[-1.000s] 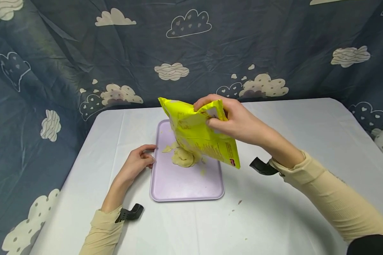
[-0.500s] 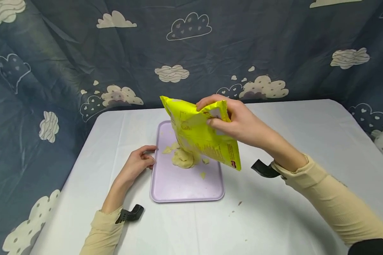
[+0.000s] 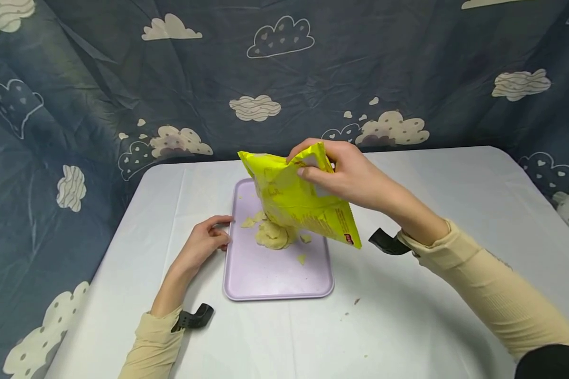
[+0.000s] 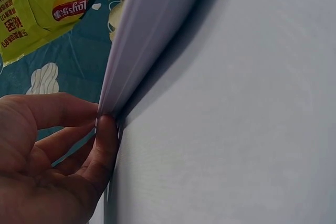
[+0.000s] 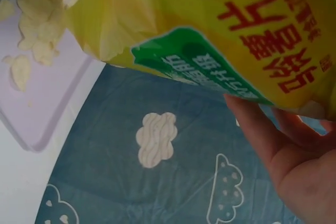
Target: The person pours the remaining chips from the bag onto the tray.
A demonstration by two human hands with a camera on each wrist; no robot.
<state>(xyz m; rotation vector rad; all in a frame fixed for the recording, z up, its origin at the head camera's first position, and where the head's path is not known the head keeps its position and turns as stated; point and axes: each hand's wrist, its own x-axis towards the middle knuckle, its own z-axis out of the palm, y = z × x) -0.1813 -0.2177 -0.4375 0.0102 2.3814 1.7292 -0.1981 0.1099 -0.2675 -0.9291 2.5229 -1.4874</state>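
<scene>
My right hand (image 3: 348,171) grips a yellow potato chip bag (image 3: 291,197) by its upper end, thumb on the near face. The bag is tilted over a lilac tray (image 3: 277,276), its lower end right above a pile of potato chips (image 3: 271,235). In the right wrist view, the bag's mouth (image 5: 86,22) points at the chips lying on the tray. My left hand (image 3: 203,239) is at the tray's left edge. Up close in the left wrist view, thumb and finger pinch the tray rim (image 4: 118,77). Part of the pile is hidden behind the bag.
The tray lies on a table with a white cloth (image 3: 408,316). Small crumbs (image 3: 357,301) are scattered to the right of and in front of the tray. Behind the table hangs a dark blue curtain (image 3: 194,79) with a cloud pattern.
The bag's tilt has shifted slightly in my right hand, its lower right corner now a little higher. Loose chips have come to lie right of the pile. The left hand stays in place.
</scene>
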